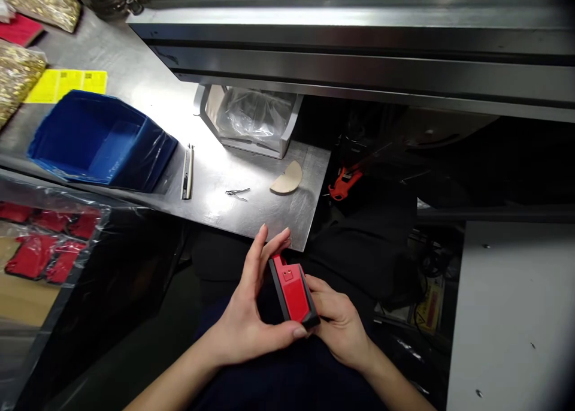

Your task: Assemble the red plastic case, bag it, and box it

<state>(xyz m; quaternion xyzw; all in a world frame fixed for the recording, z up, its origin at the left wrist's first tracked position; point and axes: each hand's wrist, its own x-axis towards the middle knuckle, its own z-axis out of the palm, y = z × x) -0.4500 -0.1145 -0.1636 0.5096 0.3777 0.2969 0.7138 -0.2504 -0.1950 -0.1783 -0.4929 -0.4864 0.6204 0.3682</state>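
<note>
Both hands clamp a red case (294, 296) over the lap: left hand (249, 312) cups its left side, thumb at the near corner; right hand (339, 327) grips the right edge. Just beyond is the table (287, 219) edge. Farther: tweezers (237, 192), wood piece (287, 178), knife (187, 171), blue bin (101, 141) left.
</note>
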